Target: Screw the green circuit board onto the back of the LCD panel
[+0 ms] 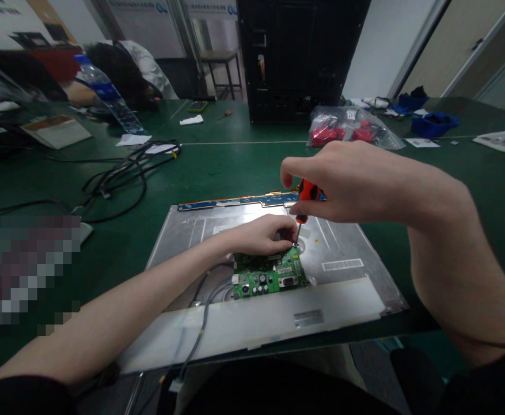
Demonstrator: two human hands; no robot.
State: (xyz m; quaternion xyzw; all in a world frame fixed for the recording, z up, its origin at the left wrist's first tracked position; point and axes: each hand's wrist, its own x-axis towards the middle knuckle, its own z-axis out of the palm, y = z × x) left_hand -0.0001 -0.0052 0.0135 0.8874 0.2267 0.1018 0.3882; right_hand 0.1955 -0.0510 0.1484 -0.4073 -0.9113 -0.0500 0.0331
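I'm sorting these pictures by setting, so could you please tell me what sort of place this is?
Probably an electronics workshop: a green circuit board sits on a metal panel, the right hand holds a screwdriver at its corner, and cables lie on the table.

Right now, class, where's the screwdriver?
The screwdriver is right of centre in the head view, in the right hand, its tip at the upper right corner of the green circuit board.
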